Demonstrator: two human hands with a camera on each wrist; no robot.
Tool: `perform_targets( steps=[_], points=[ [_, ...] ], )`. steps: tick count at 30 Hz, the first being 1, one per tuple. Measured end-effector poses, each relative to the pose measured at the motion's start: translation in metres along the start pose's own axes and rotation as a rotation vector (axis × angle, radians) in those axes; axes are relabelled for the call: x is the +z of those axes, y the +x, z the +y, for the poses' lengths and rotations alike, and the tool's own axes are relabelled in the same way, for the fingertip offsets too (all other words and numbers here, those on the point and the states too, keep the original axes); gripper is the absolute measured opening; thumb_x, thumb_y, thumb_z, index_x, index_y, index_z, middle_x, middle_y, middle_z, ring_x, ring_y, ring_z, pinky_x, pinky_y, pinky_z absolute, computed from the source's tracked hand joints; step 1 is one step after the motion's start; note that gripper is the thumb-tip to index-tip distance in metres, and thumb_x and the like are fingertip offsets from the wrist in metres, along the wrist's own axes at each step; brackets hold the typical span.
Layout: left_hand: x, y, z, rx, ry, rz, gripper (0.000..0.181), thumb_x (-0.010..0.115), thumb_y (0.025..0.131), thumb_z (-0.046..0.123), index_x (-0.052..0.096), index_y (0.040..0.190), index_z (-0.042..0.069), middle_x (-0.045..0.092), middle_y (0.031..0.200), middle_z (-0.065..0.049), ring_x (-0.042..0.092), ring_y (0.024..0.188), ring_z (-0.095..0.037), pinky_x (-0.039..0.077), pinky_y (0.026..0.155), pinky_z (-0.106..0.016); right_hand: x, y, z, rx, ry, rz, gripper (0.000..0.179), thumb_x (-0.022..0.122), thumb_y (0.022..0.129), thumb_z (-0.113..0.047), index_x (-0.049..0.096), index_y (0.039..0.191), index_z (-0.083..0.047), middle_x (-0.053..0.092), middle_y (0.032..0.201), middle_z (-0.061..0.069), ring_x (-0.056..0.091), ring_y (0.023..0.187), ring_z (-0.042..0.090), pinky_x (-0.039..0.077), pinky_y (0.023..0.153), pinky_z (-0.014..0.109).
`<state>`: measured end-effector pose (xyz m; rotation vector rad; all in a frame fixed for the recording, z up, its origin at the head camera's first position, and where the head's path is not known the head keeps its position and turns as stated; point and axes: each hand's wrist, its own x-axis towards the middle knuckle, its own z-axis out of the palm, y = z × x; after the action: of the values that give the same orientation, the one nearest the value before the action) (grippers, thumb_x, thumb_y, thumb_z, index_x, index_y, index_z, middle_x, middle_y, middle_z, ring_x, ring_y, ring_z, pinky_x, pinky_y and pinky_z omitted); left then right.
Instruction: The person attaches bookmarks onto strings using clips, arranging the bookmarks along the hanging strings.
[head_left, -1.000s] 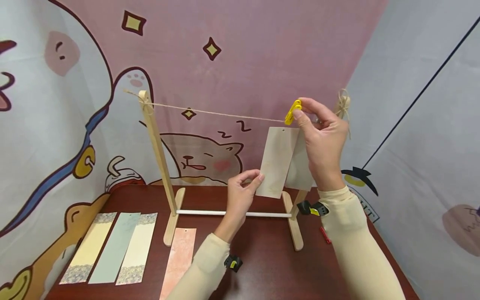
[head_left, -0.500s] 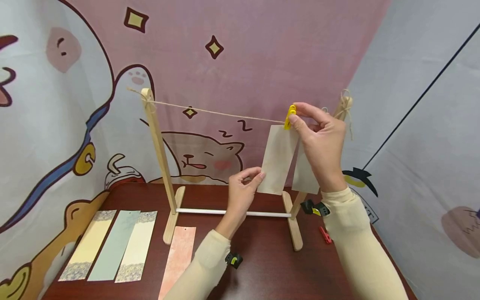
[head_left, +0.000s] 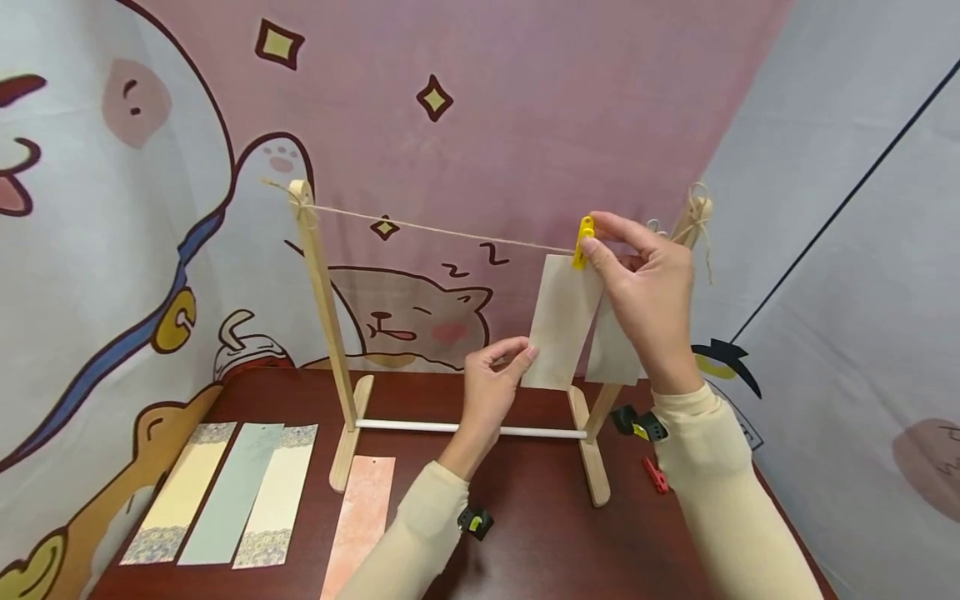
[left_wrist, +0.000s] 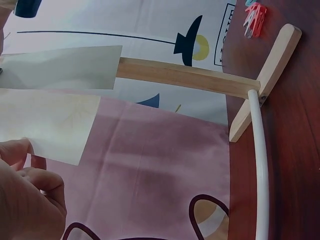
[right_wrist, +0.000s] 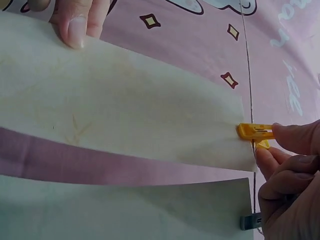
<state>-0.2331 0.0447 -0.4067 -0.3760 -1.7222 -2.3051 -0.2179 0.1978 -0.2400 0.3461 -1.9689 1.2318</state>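
Observation:
Between its thumb and fingers my right hand (head_left: 648,283) pinches a yellow clothespin (head_left: 582,242), set over the twine (head_left: 450,231) and the top edge of a cream bookmark (head_left: 561,321). My left hand (head_left: 491,387) pinches that bookmark by its lower left edge. In the right wrist view the clothespin's jaws overlap the bookmark's end and the line. Beside it a pale grey-green bookmark (right_wrist: 125,207) hangs from the twine by a dark grey clip (right_wrist: 250,221), partly hidden by my right hand in the head view.
A wooden stand (head_left: 322,308) with a white crossbar (head_left: 408,426) holds the twine. On the table lie a yellow bookmark (head_left: 180,492), a grey-green one (head_left: 232,496), a white one (head_left: 277,496) and a pink one (head_left: 360,517). A red clothespin (head_left: 656,476) lies at right.
The yellow clothespin has come down from above the bookmark onto its top edge at the twine, turning more upright. My left hand keeps its pinch on the bookmark.

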Motion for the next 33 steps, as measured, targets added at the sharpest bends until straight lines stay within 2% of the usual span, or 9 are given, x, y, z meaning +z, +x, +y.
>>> perform_targets(
  steps=[8,14,17,21,25,26,28,31,33],
  points=[
    [-0.005,0.001,0.000,-0.002,0.020,-0.002,0.011,0.084,0.096,0.003,0.083,0.105,-0.002,0.080,0.097,-0.011,0.067,0.082,-0.011,0.051,0.072,-0.021,0.000,-0.003,-0.003,-0.010,-0.071,-0.013,0.029,0.083,0.101,-0.017,0.082,0.128,-0.010,0.080,0.112,0.006,0.073,0.079,0.006,0.052,0.068,0.019],
    [-0.010,-0.002,-0.005,0.033,0.114,-0.014,0.009,0.085,0.096,0.009,0.084,0.102,0.003,0.078,0.091,-0.007,0.051,0.067,-0.015,0.040,0.061,-0.022,0.002,-0.010,0.000,-0.054,-0.178,-0.011,0.028,0.081,0.102,-0.021,0.082,0.129,-0.014,0.080,0.111,-0.001,0.052,0.056,0.007,0.034,0.050,0.019],
    [-0.013,-0.005,-0.007,0.059,0.172,-0.006,0.007,0.086,0.095,0.010,0.084,0.101,0.007,0.077,0.088,-0.004,0.042,0.059,-0.012,0.034,0.054,-0.022,0.004,-0.013,0.001,-0.090,-0.211,-0.008,0.025,0.080,0.103,-0.021,0.083,0.127,-0.015,0.076,0.089,0.001,0.041,0.051,0.010,0.027,0.047,0.022],
    [-0.017,-0.010,-0.006,0.071,0.224,0.002,0.008,0.085,0.095,0.008,0.084,0.103,0.007,0.075,0.087,-0.002,0.039,0.055,-0.011,0.030,0.051,-0.022,0.004,-0.019,0.002,-0.118,-0.225,0.004,0.022,0.079,0.103,-0.019,0.084,0.125,-0.016,0.053,0.061,0.003,0.036,0.048,0.011,0.024,0.045,0.023],
    [-0.023,-0.015,-0.006,0.072,0.234,0.000,0.010,0.083,0.095,0.005,0.083,0.105,0.005,0.077,0.091,-0.002,0.044,0.062,-0.017,0.033,0.055,-0.022,0.004,-0.025,0.004,-0.137,-0.204,0.028,0.023,0.079,0.102,-0.015,0.084,0.124,-0.016,0.045,0.057,0.002,0.035,0.047,0.011,0.023,0.046,0.023],
    [-0.024,-0.016,-0.006,0.073,0.229,0.001,0.011,0.083,0.095,0.004,0.083,0.106,0.005,0.077,0.092,-0.003,0.044,0.063,-0.018,0.033,0.056,-0.022,0.004,-0.027,0.004,-0.146,-0.195,0.034,0.023,0.079,0.102,-0.014,0.084,0.124,-0.017,0.047,0.059,0.001,0.036,0.047,0.012,0.024,0.046,0.023],
    [-0.027,-0.018,-0.007,0.068,0.224,0.006,0.014,0.084,0.095,0.006,0.083,0.109,0.007,0.078,0.094,-0.003,0.046,0.066,-0.018,0.034,0.058,-0.022,0.004,-0.030,0.005,-0.170,-0.164,0.039,0.025,0.079,0.101,-0.011,0.083,0.125,-0.015,0.061,0.070,0.001,0.041,0.050,0.012,0.030,0.049,0.021],
    [-0.032,-0.021,-0.006,0.055,0.216,0.014,0.023,0.085,0.095,0.011,0.080,0.118,0.010,0.078,0.099,-0.002,0.043,0.063,-0.017,0.032,0.056,-0.022,0.003,-0.035,0.008,-0.207,-0.138,0.047,0.029,0.080,0.099,-0.007,0.082,0.128,-0.012,0.077,0.098,0.002,0.052,0.057,0.012,0.040,0.055,0.018],
    [-0.034,-0.022,-0.006,0.043,0.220,0.013,0.030,0.087,0.096,0.016,0.078,0.124,0.012,0.078,0.102,-0.001,0.041,0.063,-0.017,0.032,0.056,-0.022,0.003,-0.037,0.011,-0.224,-0.138,0.056,0.032,0.081,0.098,-0.004,0.080,0.130,-0.010,0.078,0.117,0.003,0.058,0.064,0.011,0.045,0.061,0.017]
  ],
)
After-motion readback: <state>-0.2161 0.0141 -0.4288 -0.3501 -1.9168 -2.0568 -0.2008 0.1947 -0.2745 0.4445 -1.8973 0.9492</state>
